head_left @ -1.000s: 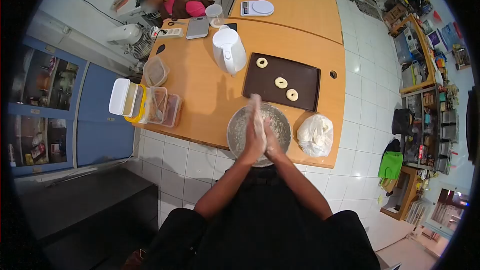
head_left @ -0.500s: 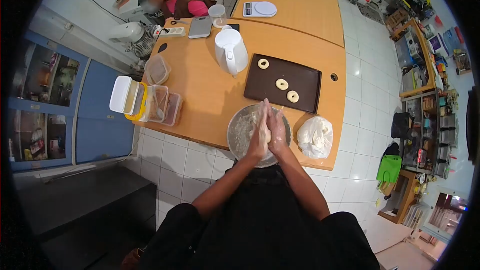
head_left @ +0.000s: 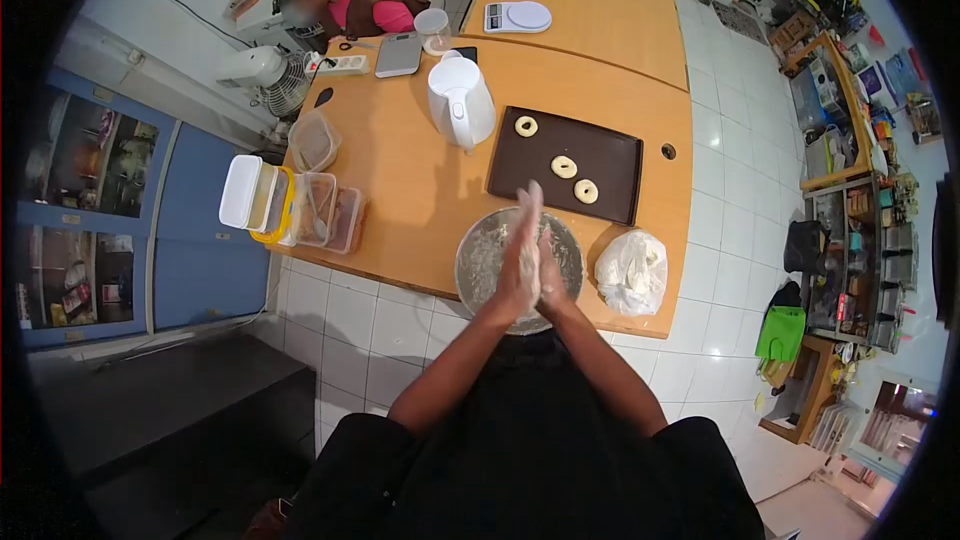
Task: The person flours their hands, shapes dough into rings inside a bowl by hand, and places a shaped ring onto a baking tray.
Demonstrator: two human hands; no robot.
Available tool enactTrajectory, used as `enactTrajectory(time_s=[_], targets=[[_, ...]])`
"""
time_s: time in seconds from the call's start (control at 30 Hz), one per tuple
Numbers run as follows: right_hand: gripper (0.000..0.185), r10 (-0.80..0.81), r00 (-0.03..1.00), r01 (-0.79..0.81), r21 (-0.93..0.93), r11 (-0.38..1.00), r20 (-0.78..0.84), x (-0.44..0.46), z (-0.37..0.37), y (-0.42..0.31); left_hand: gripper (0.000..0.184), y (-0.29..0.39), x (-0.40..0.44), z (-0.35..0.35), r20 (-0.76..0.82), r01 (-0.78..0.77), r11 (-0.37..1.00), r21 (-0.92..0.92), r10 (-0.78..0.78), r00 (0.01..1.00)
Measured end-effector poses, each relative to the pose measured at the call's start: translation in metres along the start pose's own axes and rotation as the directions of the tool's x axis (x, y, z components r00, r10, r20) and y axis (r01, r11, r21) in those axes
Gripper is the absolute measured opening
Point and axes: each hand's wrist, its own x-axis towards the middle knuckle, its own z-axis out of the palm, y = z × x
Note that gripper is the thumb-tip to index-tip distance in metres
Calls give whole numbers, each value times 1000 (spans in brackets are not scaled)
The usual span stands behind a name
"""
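My left hand (head_left: 518, 265) and my right hand (head_left: 551, 280) are pressed palm to palm above a metal bowl (head_left: 475, 268) with white flour in it. Their fingers are stretched out and dusted with flour. A small piece of pale dough lies between the palms, mostly hidden by them. Just beyond the bowl is a dark baking tray (head_left: 610, 155) holding three dough rings, one of them a ring (head_left: 586, 191) at the near side. Right of the bowl sits a white plastic bag (head_left: 632, 273) with pale contents.
A white kettle (head_left: 460, 105) stands left of the tray. Stacked plastic containers (head_left: 318, 208) are at the table's left edge. Farther back are a grey scale (head_left: 399, 55), a white scale (head_left: 518, 17), a clear jar (head_left: 433, 30) and a power strip (head_left: 342, 65). Another person (head_left: 350, 0) is at the back left.
My palms parted slightly, showing the dough, then closed over it again. My left hand has slid forward against my right hand since half a second ago.
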Motion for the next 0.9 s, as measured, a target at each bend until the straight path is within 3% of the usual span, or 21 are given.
enactTrajectory(time_s=[0.07,0.17,0.2,0.27,0.3,0.4,0.43,0.47,0.5,0.57,0.6,0.67,0.7,0.73,0.77,0.8,0.83,0.9], targets=[[78,108,994,-108,133,985,8,-4,21,-10,68,-9,1,-1,-45,96,995,-7,-96,994],[78,-128,991,116,204,972,47,15,24,-36,72,-41,-19,6,7,164,985,-46,-164,986],[78,-119,992,121,44,992,-49,16,25,-44,75,-15,-27,9,47,151,988,18,-152,987],[77,-207,978,204,-251,946,13,0,24,-45,76,6,-20,12,53,63,993,95,-68,996],[76,-146,989,144,-164,976,-4,2,21,-33,76,13,-19,11,53,24,991,135,-31,998],[74,49,998,-43,157,987,-36,-2,22,-15,70,-1,10,-12,-46,207,972,111,-203,978],[74,117,993,-106,289,951,-21,-4,27,-18,66,-16,8,-5,-108,201,972,125,-188,976],[75,6,999,-17,295,955,39,4,24,-26,63,-30,6,2,-169,196,971,139,-172,970],[75,-33,999,31,200,979,7,11,19,-31,62,-26,-12,8,-59,154,966,207,-145,988],[74,-119,991,120,4,993,-61,18,6,-34,59,7,-24,16,87,-77,993,89,70,994],[74,-45,993,56,103,993,-105,17,4,-34,59,1,-25,18,71,-51,997,51,48,996],[76,70,992,-77,-63,995,-108,2,4,-21,60,-24,-33,25,37,7,999,-32,-6,999],[76,131,985,-147,-149,978,-113,-5,4,-12,61,-37,-30,23,-38,91,995,43,-90,995],[80,46,999,-44,-124,991,12,-4,4,-1,61,-51,-23,16,-121,180,977,113,-166,979],[80,40,999,-43,-89,995,-32,-4,0,6,62,-63,-20,11,-208,268,948,175,-230,951],[80,33,997,-37,-55,998,-72,-2,2,5,64,-65,-29,11,-138,375,896,-237,-413,900],[80,29,993,-31,-18,999,-114,-1,3,5,68,-65,-36,11,-63,434,673,-599,-580,812],[82,9,984,-15,-31,999,-180,8,0,-3,64,-59,-53,21,-2,451,650,-611,-571,821]])
